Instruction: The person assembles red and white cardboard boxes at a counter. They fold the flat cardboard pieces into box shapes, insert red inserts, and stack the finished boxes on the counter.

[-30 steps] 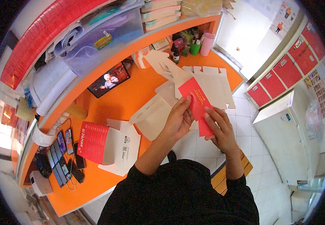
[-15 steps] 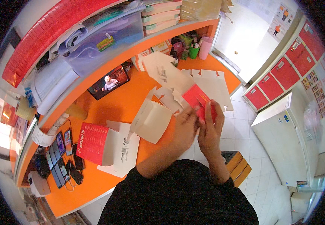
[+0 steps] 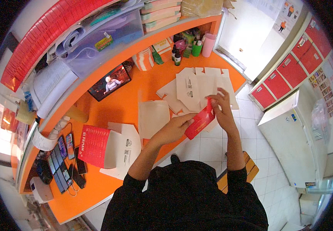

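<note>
We are holding the red cardboard carton point(image 3: 200, 124) over the bench's point(image 3: 151, 87) near edge, our left hand point(image 3: 173, 129) clamping its left side, our right hand point(image 3: 223, 111) pinching its far-right flap. For clean creases, we should be steadying the left grip and bending evenly.

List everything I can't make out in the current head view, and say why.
All in the head view:
Left hand: its fingertips are mostly hidden by the red carton.
Fine print on the carton: too small.
Slatted wooden seat: partly covered by the black clothing.
Tan package: cut off by the upper edge.
</note>
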A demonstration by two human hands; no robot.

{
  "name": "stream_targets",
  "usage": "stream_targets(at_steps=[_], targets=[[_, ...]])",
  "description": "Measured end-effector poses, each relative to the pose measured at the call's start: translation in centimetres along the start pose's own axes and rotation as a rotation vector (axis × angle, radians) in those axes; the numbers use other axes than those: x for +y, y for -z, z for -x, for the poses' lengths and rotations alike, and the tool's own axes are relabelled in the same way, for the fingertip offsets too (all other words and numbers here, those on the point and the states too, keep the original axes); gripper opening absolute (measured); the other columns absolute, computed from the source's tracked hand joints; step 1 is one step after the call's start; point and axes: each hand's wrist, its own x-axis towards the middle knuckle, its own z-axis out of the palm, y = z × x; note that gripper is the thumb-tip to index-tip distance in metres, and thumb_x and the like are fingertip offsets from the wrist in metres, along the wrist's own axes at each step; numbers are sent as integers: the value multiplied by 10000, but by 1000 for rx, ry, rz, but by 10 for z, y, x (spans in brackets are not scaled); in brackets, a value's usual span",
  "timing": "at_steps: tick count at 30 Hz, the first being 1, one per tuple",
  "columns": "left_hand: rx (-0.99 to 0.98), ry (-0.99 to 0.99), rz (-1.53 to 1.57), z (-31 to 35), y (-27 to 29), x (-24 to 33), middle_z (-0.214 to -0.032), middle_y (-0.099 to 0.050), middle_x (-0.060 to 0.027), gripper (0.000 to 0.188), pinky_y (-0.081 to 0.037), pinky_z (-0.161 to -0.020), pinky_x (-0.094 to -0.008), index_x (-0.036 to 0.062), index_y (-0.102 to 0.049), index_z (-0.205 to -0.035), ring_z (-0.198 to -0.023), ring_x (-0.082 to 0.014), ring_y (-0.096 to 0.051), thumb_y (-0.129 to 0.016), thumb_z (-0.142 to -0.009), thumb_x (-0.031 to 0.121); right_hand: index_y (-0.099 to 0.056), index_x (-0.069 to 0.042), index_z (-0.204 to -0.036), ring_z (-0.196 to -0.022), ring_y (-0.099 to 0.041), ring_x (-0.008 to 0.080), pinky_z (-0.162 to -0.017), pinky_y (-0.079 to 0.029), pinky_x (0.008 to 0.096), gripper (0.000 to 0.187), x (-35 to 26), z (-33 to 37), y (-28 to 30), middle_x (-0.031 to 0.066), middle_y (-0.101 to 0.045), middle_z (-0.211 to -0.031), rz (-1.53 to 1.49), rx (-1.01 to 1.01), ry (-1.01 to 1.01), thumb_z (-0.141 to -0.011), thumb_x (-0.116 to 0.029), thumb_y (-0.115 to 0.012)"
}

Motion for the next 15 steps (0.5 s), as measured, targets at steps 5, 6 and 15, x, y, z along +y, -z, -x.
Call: stream_targets(at_steps=[5, 6, 15], targets=[[11, 266, 106, -4, -1, -16, -1038, -687, -132, 312, -461, -895, -305, -23, -634, -1114, -992, -193, -616, -547, -959, 233, -627, -19, -971, -1283, -385, 368, -1068, -335, 443, 136, 8, 9, -26, 212, -412, -1344, -2, -171, 122, -850, -81, -620], [-5, 273, 118, -5, -2, -19, -1011, -694, -125, 303, -469, -874, -304, -22, -645, -1088, -956, -188, -624, -554, -955, 234, -629, -10, -961, -1270, -400, 375, -1054, -350, 443, 132, 6, 9, -31, 221, -424, -1329, 20, -119, 21, -851, -83, -618], [97, 223, 166, -4, -8, -30, -841, -669, -86, 228, -484, -765, -263, -22, -609, -1054, -792, -136, -616, -580, -943, 175, -632, 32, -895, -1124, -515, 395, -952, -430, 406, 134, -3, 16, -39, 236, -489, -1245, 13, -210, -37, -880, -92, -582]])
